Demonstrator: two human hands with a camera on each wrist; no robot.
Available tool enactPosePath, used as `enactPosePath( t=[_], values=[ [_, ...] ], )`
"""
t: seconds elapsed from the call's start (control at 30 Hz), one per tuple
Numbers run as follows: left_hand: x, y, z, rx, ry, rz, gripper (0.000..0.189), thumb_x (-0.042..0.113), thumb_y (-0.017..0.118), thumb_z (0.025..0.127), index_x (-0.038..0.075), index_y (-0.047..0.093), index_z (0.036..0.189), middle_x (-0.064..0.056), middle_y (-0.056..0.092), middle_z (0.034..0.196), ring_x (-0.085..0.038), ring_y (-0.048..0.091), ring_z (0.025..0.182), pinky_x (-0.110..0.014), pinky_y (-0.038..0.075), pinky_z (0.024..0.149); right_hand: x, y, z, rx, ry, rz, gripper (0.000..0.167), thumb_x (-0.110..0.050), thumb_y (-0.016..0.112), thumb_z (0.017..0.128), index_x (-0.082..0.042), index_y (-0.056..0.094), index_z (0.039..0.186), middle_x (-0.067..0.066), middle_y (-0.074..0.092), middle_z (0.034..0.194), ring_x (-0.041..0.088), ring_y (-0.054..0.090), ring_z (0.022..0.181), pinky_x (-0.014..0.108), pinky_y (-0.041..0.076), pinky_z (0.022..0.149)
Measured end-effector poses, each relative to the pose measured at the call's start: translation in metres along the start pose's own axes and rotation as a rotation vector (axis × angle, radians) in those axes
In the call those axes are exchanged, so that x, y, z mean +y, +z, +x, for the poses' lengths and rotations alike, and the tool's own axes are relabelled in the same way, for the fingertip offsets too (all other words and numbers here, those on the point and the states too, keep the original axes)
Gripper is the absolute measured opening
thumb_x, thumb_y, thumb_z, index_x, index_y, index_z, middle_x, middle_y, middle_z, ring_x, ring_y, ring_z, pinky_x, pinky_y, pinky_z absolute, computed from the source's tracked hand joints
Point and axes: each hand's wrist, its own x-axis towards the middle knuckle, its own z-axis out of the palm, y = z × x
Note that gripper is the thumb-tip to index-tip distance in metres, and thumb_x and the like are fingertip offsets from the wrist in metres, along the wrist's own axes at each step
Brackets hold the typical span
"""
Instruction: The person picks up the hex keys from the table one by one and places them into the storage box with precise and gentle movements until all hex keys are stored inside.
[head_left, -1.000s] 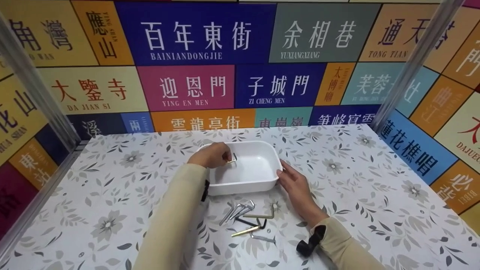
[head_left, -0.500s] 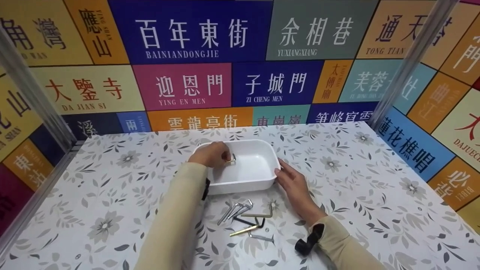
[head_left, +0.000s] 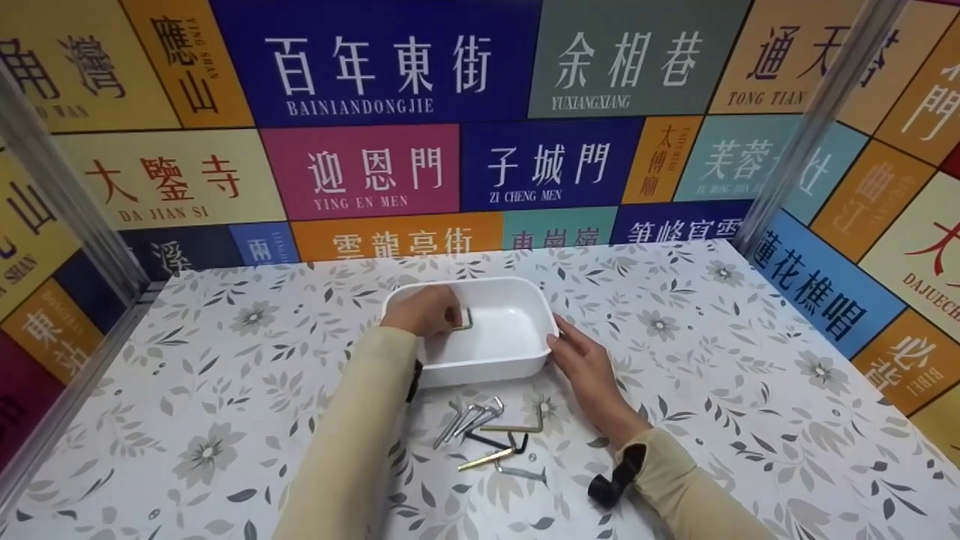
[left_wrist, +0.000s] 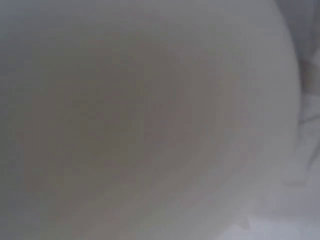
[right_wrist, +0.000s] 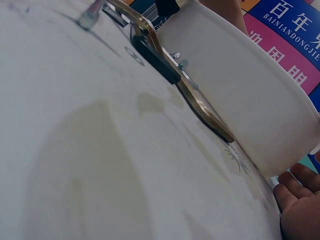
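Observation:
In the head view my left hand [head_left: 429, 309] reaches over the left side of a white rectangular tub [head_left: 480, 375]. Its curled fingers pinch one end of an L-shaped brass-coloured hex key [head_left: 466, 327], low inside the tub, and the bent end points up. My right hand [head_left: 583, 360] rests against the tub's right front corner, thumb at the rim, fingers along the outer wall. The right wrist view shows those fingers [right_wrist: 295, 189] nearly straight at the tub's lower edge. A pale blur fills most of the left wrist view.
Several loose hex keys lie in front of the tub: silver ones [head_left: 469, 420], a black one [head_left: 495, 442], and brass-coloured ones [head_left: 486, 459]. They rest on a flower-patterned tablecloth [head_left: 247, 390]. Behind stands a wall of coloured name panels [head_left: 367, 172], with metal posts [head_left: 817, 127] at the corners.
My left hand and the hex key have sunk slightly lower in the tub. The head view has shifted a little. My right hand stays at the corner; the loose hex keys lie as before.

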Motion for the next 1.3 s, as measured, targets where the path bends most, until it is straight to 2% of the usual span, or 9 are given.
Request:
enactPosePath(
  t=[0.27, 0.43, 0.53, 0.63, 0.73, 0.9, 1.2, 1.3],
  values=[
    [0.001, 0.000, 0.000, -0.003, -0.017, -0.025, 0.018, 0.004, 0.070, 0.091, 0.018, 0.079, 0.096, -0.001, 0.072, 0.094, -0.019, 0.063, 0.087, -0.032, 0.053, 0.083, 0.000, 0.000, 0.000, -0.006, 0.009, 0.004, 0.052, -0.023, 0.059, 0.102, -0.017, 0.047, 0.151, 0.009, 0.049, 0.155, 0.024, 0.052, 0.140, 0.030, 0.044, 0.112],
    [0.001, -0.004, -0.002, -0.012, -0.033, -0.026, 0.016, 0.011, 0.072, 0.091, 0.019, 0.078, 0.104, 0.000, 0.072, 0.099, -0.018, 0.064, 0.091, -0.034, 0.054, 0.087, 0.000, 0.001, 0.001, -0.007, 0.007, 0.020, 0.052, -0.022, 0.059, 0.101, -0.014, 0.046, 0.152, 0.013, 0.048, 0.155, 0.027, 0.051, 0.140, 0.031, 0.044, 0.112],
    [0.003, -0.009, -0.005, -0.004, -0.004, -0.023, 0.021, 0.014, 0.072, 0.091, 0.016, 0.077, 0.111, -0.002, 0.073, 0.104, -0.019, 0.064, 0.094, -0.036, 0.055, 0.089, -0.001, 0.002, 0.002, -0.014, 0.012, 0.059, 0.052, -0.019, 0.058, 0.102, -0.012, 0.045, 0.152, 0.015, 0.047, 0.155, 0.028, 0.049, 0.142, 0.029, 0.045, 0.112],
    [0.005, -0.016, -0.011, 0.014, 0.054, -0.046, 0.025, 0.013, 0.071, 0.092, 0.012, 0.075, 0.116, -0.006, 0.073, 0.109, -0.021, 0.064, 0.096, -0.038, 0.056, 0.091, -0.002, 0.002, 0.002, -0.017, 0.022, 0.078, 0.053, -0.018, 0.057, 0.103, -0.011, 0.043, 0.153, 0.016, 0.045, 0.157, 0.028, 0.047, 0.143, 0.025, 0.045, 0.110],
    [0.007, -0.024, -0.020, 0.044, 0.131, -0.081, 0.025, 0.011, 0.068, 0.094, 0.007, 0.074, 0.118, -0.009, 0.073, 0.111, -0.022, 0.063, 0.097, -0.039, 0.056, 0.092, -0.002, 0.002, 0.002, -0.012, 0.033, 0.087, 0.053, -0.018, 0.057, 0.103, -0.011, 0.043, 0.153, 0.015, 0.044, 0.157, 0.027, 0.046, 0.144, 0.022, 0.046, 0.107],
    [0.009, -0.031, -0.040, 0.126, 0.262, -0.103, 0.021, 0.009, 0.068, 0.093, 0.004, 0.075, 0.113, -0.012, 0.074, 0.107, -0.023, 0.066, 0.095, -0.039, 0.057, 0.089, -0.002, 0.002, 0.003, -0.016, 0.026, 0.083, 0.053, -0.018, 0.057, 0.103, -0.011, 0.043, 0.153, 0.016, 0.045, 0.156, 0.028, 0.048, 0.143, 0.024, 0.046, 0.108],
    [0.015, -0.019, -0.084, 0.239, 0.381, -0.135, 0.018, 0.007, 0.070, 0.090, 0.002, 0.076, 0.106, -0.010, 0.075, 0.095, -0.018, 0.066, 0.083, -0.034, 0.056, 0.076, -0.001, -0.001, 0.000, -0.007, 0.032, 0.023, 0.053, -0.023, 0.058, 0.102, -0.017, 0.044, 0.153, 0.014, 0.048, 0.155, 0.028, 0.052, 0.140, 0.027, 0.045, 0.110],
    [0.016, -0.014, -0.098, 0.277, 0.387, -0.157, 0.016, 0.007, 0.070, 0.090, 0.003, 0.076, 0.104, -0.009, 0.075, 0.093, -0.016, 0.065, 0.081, -0.031, 0.055, 0.073, -0.002, 0.000, 0.000, -0.012, 0.031, 0.032, 0.053, -0.023, 0.058, 0.102, -0.017, 0.044, 0.153, 0.013, 0.048, 0.155, 0.026, 0.052, 0.140, 0.026, 0.045, 0.110]
  ],
)
